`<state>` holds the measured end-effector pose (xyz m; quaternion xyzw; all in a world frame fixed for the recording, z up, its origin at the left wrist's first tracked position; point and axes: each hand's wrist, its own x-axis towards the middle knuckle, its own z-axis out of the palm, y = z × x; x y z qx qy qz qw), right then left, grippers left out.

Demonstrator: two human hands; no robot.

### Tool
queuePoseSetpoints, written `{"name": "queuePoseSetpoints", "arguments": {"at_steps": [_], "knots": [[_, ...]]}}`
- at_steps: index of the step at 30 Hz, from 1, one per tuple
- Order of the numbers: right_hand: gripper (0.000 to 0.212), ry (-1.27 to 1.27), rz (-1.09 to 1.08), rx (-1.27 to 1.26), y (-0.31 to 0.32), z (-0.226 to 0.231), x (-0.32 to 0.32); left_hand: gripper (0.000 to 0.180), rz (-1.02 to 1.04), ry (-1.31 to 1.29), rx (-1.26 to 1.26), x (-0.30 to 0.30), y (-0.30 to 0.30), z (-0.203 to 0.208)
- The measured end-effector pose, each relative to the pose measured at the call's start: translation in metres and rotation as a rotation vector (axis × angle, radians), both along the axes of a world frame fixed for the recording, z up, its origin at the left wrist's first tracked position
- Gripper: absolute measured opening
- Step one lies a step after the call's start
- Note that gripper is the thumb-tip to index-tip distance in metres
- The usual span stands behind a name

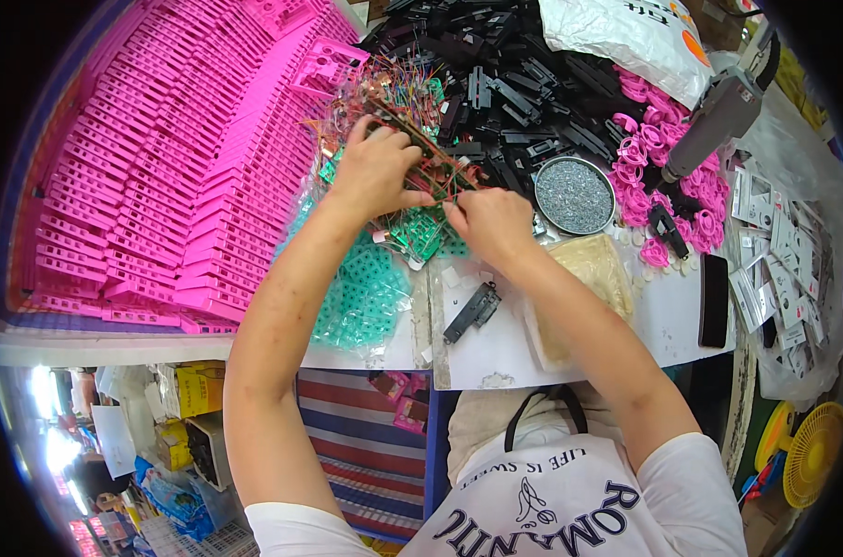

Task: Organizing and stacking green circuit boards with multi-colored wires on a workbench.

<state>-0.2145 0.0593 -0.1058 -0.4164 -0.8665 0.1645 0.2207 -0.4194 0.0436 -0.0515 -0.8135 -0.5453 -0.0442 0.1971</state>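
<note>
- Green circuit boards (420,232) with coloured wires lie in a heap at the middle of the counter (677,311), and I work right over them.
- My left hand (377,170) grips a strip of boards (431,162) from above.
- My right hand (489,221) pinches the strip's near end.
- Pink plastic parts (143,186) are stacked far left.
- A round dish of screws (575,195) sits just right of my hands.
- Black parts (505,84) are piled beyond.
</note>
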Motion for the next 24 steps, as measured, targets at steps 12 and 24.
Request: {"name": "queuePoseSetpoints", "arguments": {"at_steps": [12,24], "knots": [[0.019,0.115,0.044,-0.025,0.018,-0.007,0.009,0.064,0.070,-0.033,-0.003,-0.002,0.014,0.003],[0.024,0.260,0.038,-0.093,0.012,-0.017,0.008,0.082,0.249,-0.466,-0.064,-0.032,0.013,0.008]]}}
